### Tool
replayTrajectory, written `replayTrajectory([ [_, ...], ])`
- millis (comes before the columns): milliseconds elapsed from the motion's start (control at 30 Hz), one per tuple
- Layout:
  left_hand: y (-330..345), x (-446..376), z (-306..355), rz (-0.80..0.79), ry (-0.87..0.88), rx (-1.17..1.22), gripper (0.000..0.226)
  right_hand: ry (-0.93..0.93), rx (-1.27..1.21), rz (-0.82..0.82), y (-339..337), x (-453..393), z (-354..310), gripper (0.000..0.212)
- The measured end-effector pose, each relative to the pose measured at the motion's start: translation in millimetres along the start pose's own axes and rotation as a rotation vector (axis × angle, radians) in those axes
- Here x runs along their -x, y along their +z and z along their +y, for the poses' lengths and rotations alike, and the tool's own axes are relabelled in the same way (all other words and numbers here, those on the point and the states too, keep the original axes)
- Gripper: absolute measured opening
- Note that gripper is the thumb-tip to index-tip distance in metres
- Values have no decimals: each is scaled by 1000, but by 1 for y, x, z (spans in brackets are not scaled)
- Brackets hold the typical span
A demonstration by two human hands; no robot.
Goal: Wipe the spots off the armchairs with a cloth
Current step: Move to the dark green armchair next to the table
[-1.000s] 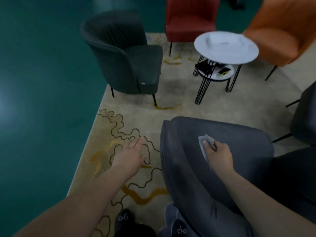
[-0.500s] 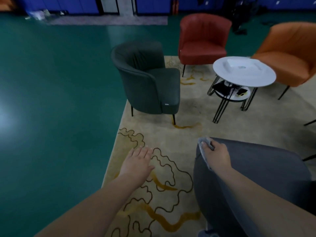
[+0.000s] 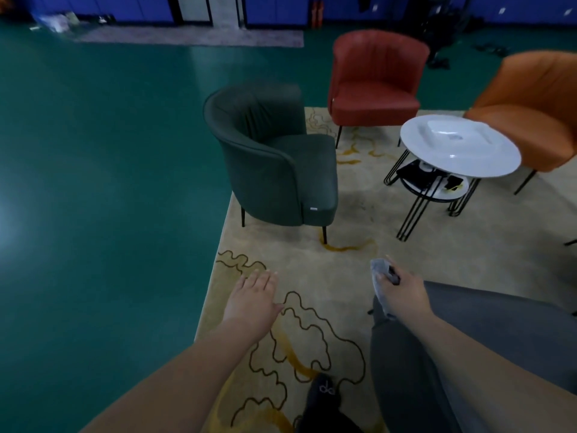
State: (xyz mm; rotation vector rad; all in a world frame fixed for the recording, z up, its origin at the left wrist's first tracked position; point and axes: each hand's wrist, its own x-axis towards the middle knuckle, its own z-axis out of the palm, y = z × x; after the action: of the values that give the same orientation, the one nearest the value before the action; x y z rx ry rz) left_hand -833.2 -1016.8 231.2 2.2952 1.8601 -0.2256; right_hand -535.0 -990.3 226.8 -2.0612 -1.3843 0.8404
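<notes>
Bare forearms; dark sock point(image 3: 324, 393), perhaps white-logoed

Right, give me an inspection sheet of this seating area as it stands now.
Surface: beige rug with wavy lines, on a green floor.
Job's things: grey cloth; grey armchair nearest; dark green armchair, red armchair, orange armchair beyond.
Clutter: round white table, dark items on its lower shelf.
Hands: left hand flat, empty; right hand grips the cloth.
Cables: nothing seen.
Surroundings: blue cabinets along the far wall.
</notes>
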Motion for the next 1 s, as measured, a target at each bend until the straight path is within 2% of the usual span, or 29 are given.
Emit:
replayTrajectory([
  [200,-22,-104,-13,-4,-9,-13,69,-15,63,9,-9,-101,-30,49],
  [300,-38,-143,-19,0,25,-37,69,-28,-16,-24,-5,-139,-47,16],
  [333,-43,-154,-21,3,23,-37,69,-22,-44,-33,-2,-150,-52,18],
  [400,-50,-178,-26,-5,13,-29,68,0,-54,-18,4,-175,-61,44],
  [467,-54,-203,-31,-25,12,-35,68,1,-49,10,8,-198,-75,53],
  [667,-67,-298,-51,-51,121,-98,70,92,-66,14,18,-274,-96,54],
  [834,-89,-402,-60,-62,252,-161,70,187,-145,99,11,-339,-102,53],
  [1000,-110,-488,-46,-80,362,-234,69,189,-197,215,-9,-384,-99,46],
])
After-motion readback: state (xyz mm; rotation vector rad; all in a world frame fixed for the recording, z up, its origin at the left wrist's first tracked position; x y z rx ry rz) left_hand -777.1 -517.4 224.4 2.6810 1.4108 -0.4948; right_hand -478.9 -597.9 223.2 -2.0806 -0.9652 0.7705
